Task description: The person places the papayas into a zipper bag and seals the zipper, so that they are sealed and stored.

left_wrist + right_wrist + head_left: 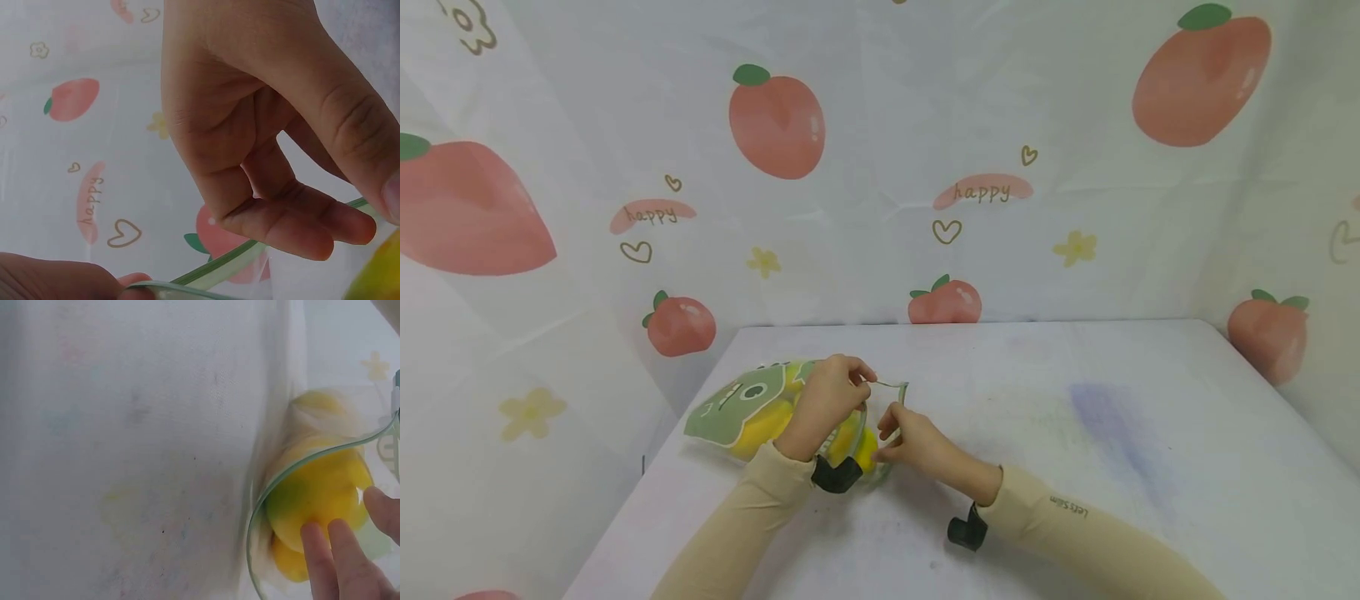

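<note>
A clear zip bag (718,421) with a green cartoon face printed on it lies at the left of the table, its mouth spread toward the right. Inside are several rounded yellow pieces (315,494) that look like fruit, one with a greenish patch. My left hand (826,404) pinches the upper part of the bag's rim between thumb and fingers. Opposite it, my right hand (928,446) grips the rim at the mouth, where the green strip (228,259) runs taut between both hands. Other right fingertips (317,540) overlap the yellow pieces in the right wrist view.
The white table (1022,492) carries a purple smudge (1112,429) to the right. A white cloth (880,242) printed with red fruit and hearts hangs behind and along the sides. Dark straps (967,531) sit at both wrists.
</note>
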Demonstrator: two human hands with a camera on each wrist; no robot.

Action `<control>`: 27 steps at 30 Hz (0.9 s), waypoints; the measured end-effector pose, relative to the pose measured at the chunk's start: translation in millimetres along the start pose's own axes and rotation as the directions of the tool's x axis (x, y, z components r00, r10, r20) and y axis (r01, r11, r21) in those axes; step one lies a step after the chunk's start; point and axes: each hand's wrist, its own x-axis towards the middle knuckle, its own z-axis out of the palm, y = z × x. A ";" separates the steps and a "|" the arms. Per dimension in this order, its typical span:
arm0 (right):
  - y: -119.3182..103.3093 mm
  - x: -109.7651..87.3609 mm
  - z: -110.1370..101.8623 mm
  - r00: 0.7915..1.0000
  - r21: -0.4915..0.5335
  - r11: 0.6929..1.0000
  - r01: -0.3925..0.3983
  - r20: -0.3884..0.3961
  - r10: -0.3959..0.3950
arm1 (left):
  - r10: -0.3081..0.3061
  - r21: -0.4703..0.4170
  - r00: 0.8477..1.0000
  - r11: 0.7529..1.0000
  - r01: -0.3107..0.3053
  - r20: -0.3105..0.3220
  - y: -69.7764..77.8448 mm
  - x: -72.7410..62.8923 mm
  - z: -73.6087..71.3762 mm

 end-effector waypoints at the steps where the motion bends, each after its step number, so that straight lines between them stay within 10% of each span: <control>1: -0.6 0.0 0.0 1.000 -0.002 1.000 0.001 0.002 -0.001 | -0.003 -0.002 1.000 1.000 0.003 0.001 0.1 -0.1 -0.4; 27: 8.2 -3.7 -9.8 1.000 -0.061 0.998 -0.028 0.000 0.028 | -0.025 -0.019 1.000 1.000 0.025 0.010 -3.8 -1.3 -4.2</control>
